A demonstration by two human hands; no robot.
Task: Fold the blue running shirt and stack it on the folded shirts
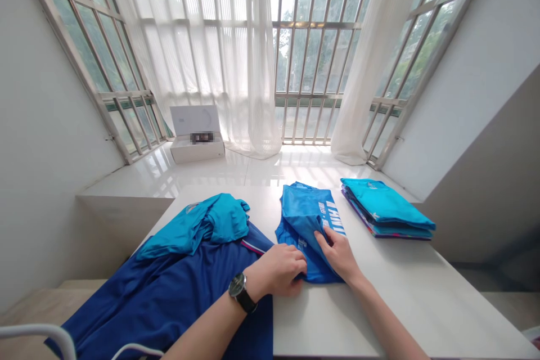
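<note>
A blue sleeveless jersey (pixel 301 202) with white lettering lies partly folded on the white table in front of me. My left hand (pixel 280 267), with a black-strapped watch on the wrist, is closed on the jersey's near left edge. My right hand (pixel 336 250) pinches a raised fold of the same jersey between thumb and fingers, near the lettering. To the left, a crumpled teal shirt (pixel 211 219) rests on a dark blue garment (pixel 189 292) with a red and white trim. The dark blue cloth reaches under my left forearm.
A stack of folded clothes (pixel 386 208), teal on top, sits at the right of the white table (pixel 405 292). On the window ledge stands an open white box (pixel 198 152). Sheer curtains (pixel 253 67) hang before barred windows. White tubing (pixel 42 331) curves at the lower left.
</note>
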